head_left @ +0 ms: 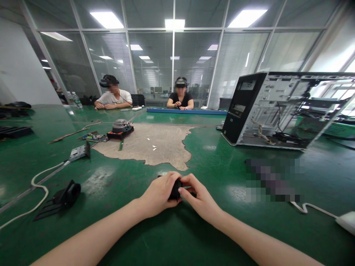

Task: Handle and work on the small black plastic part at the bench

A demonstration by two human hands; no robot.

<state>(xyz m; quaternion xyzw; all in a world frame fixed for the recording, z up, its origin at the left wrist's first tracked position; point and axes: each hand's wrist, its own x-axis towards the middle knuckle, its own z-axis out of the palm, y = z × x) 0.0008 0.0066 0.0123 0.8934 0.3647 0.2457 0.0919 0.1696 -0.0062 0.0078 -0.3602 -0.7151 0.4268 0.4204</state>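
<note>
Just above the green tabletop, a small black part (175,190) is held between my two hands, mostly covered by fingers, so its kind does not show. My left hand (161,192) wraps over its top and left side. From the right, my right hand (201,195) pinches its edge between thumb and fingers. To the left of my forearm lies a black plastic bracket (62,195) with a round opening and long prongs. A grey-brown sheet with ragged edges (166,144) is spread out beyond my hands.
An open computer case (244,111) stands at the right. Left of centre sit a cooler with a red-and-black base (120,127), a circuit board (97,136) and a metal bracket (80,151). A white cable (39,184) crosses the left side. Two people sit across the table (210,177).
</note>
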